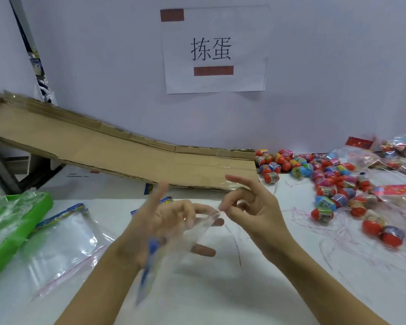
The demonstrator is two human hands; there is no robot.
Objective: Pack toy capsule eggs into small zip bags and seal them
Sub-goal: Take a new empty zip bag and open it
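My left hand [159, 221] holds a clear small zip bag [185, 240] with a blue header strip above the white table; the bag is motion-blurred. My right hand [246, 207] is beside it, thumb and forefinger pinching the bag's upper corner near the opening. A heap of toy capsule eggs [326, 184], mostly red with colourful labels, lies on the table to the right. No egg shows inside the held bag.
Empty zip bags [63, 240] lie flat at the left beside a green tray [21, 221] of plastic. A sloped cardboard ramp [117, 151] runs along the back wall under a paper sign [213, 50]. Larger filled bags [389, 160] sit far right.
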